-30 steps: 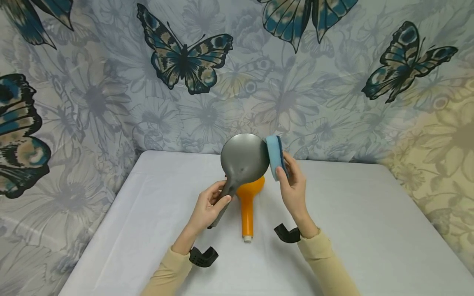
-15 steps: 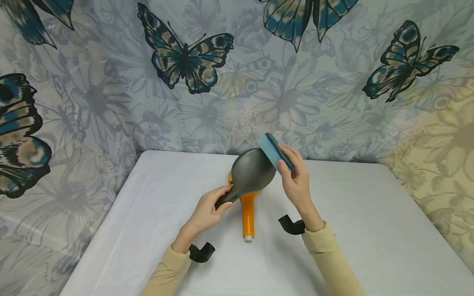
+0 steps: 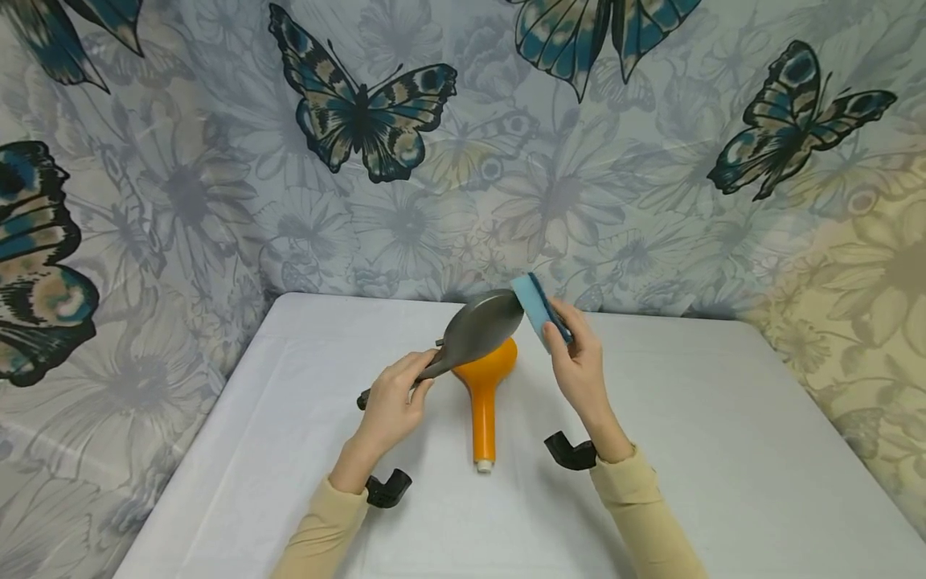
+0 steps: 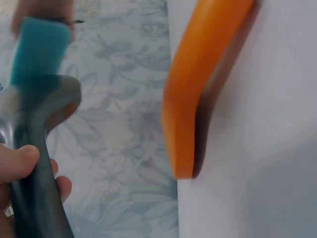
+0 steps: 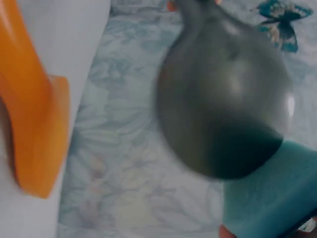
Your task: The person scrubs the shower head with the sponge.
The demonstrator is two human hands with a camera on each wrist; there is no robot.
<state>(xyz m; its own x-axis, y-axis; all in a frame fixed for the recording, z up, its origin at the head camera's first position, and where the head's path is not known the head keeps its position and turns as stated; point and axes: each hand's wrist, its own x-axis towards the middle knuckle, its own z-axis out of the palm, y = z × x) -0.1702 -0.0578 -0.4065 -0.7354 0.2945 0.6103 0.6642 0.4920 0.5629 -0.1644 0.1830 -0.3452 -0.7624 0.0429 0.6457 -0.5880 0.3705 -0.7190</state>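
Observation:
In the head view my left hand (image 3: 394, 402) grips the handle of a grey hand-held shower head (image 3: 481, 326), held tilted above the table with its smooth rounded back showing. The handle's dark end pokes out past the hand. My right hand (image 3: 579, 366) pinches a light-blue sponge (image 3: 534, 304) with a dark-blue scouring side turned to the palm. The sponge's light side lies against the shower head's rim. In the right wrist view the sponge (image 5: 270, 193) overlaps the edge of the rounded back (image 5: 223, 94). The left wrist view shows my thumb (image 4: 22, 161) over the grey handle.
An orange shower head (image 3: 484, 402) with a white end lies on the white-covered table (image 3: 289, 450), below the grey one and partly hidden by it. Behind the table's far edge hangs a butterfly-patterned backdrop (image 3: 405, 233). A black mount (image 3: 388, 488) sits on each wrist.
The grey shower head has turned in my left hand from facing up to a slant, its handle swinging left. The sponge tilted, moved onto the rim and lowered slightly.

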